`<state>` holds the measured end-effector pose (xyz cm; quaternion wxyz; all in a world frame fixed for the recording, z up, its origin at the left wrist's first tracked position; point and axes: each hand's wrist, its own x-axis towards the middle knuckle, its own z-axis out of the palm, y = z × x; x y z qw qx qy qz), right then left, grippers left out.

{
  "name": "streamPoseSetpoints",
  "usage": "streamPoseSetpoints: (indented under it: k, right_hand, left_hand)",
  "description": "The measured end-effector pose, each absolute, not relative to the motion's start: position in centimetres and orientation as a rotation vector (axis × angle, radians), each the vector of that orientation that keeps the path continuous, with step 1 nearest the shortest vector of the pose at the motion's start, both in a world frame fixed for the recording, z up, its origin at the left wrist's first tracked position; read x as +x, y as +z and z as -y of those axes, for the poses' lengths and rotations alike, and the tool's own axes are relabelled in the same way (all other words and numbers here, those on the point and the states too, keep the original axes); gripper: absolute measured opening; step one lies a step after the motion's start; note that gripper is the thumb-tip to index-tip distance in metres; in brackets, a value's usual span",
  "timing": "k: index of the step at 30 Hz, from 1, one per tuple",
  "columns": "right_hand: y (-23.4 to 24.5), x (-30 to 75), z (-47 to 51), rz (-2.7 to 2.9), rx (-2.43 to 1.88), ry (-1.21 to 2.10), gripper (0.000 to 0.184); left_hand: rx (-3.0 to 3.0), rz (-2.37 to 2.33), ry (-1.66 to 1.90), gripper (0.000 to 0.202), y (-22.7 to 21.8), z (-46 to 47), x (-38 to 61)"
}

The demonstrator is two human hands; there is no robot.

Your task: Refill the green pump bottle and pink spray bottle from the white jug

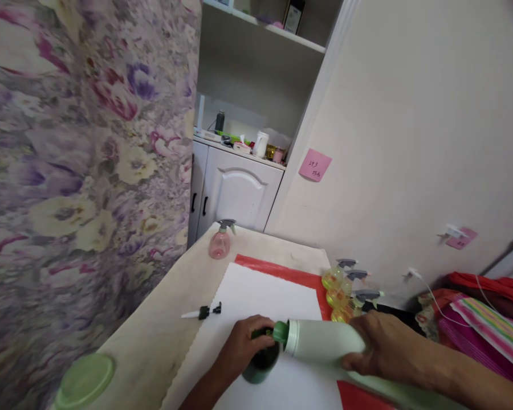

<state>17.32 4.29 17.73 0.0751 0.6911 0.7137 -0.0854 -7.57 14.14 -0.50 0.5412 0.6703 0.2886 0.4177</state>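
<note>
Around the neck of a dark green bottle, the fingers of my left hand are closed; the bottle stands on the white sheet. My right hand grips a pale green bottle, tipped onto its side with its threaded mouth facing left. Something green shows between that mouth and the dark bottle's opening; I cannot tell whether it is liquid or a solid part. A black pump head with a white tube lies at the sheet's left edge.
Several yellow spray bottles stand right of the sheet, close to the pale bottle. A pink spray bottle is at the table's far left. A round green lid sits at the near left. Red material shows beneath the sheet.
</note>
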Motion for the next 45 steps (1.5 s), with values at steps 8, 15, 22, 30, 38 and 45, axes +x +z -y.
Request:
streamPoseSetpoints:
  k: [8, 15, 22, 30, 38, 45]
  right_hand:
    - [18.0, 17.1, -4.2, -2.156, 2.080, -0.252, 0.037]
    - [18.0, 17.0, -4.1, -2.139, 2.085, -0.254, 0.038]
    - [18.5, 16.7, -4.1, -2.147, 2.069, -0.257, 0.036]
    - [18.5, 16.9, -4.2, -2.178, 2.053, -0.274, 0.036]
    - [18.8, 16.6, -4.1, -2.154, 2.049, -0.286, 0.034]
    - [18.8, 16.9, -4.1, -2.184, 2.038, -0.251, 0.034]
  left_hand:
    - [1.592, -0.703, 0.983, 0.024, -0.3, -14.3, -7.5]
    - [1.604, -0.717, 0.974, 0.022, -0.3, -14.1, -7.7]
    - [1.607, -0.729, 0.966, 0.023, 0.2, -14.0, -7.7]
    - [1.609, -0.733, 0.965, 0.024, 0.1, -14.0, -7.6]
    - [1.610, -0.743, 0.967, 0.023, -0.1, -14.1, -7.5]
    - [1.612, -0.740, 0.963, 0.023, 0.0, -14.0, -7.3]
